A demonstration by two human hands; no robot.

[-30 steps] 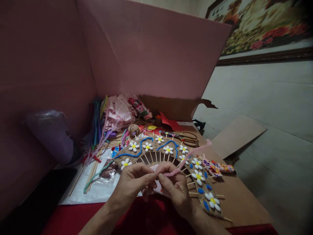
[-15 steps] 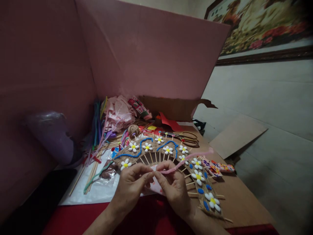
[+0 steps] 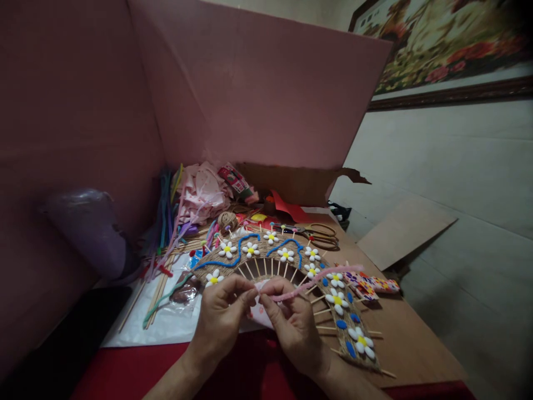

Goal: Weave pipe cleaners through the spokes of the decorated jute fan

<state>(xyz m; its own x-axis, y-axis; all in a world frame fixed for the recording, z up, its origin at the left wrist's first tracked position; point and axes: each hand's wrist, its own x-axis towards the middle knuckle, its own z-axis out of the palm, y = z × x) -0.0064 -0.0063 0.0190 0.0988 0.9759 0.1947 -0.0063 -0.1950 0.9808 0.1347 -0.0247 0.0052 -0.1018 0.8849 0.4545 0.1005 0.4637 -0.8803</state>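
Observation:
My left hand (image 3: 222, 311) and my right hand (image 3: 293, 319) meet in front of me, fingertips pinched almost together. Between them hangs a piece of pink spotted cloth (image 3: 260, 315), its top edge at my left fingers. A fuzzy pink pipe cleaner (image 3: 318, 276) runs from the grip of my right thumb and fingers out to the right. Just behind both hands lies a fan-shaped piece of sticks wound with twine (image 3: 233, 265), bearing white flowers with yellow centres, blue ovals and wavy blue strips. My hands cover part of its inner edge.
Gold-handled scissors (image 3: 322, 236) lie behind the fan. A twine ball (image 3: 227, 221), crumpled pink cloth (image 3: 204, 191) and coloured pipe cleaners (image 3: 164, 214) are heaped at the back left. Patterned flowery cloth (image 3: 370, 286) rests on brown cardboard (image 3: 416, 344) at right. Pink panels (image 3: 258, 89) stand behind.
Both hands have shifted slightly left. The pink pipe cleaner's free end has dropped a little and now lies more level.

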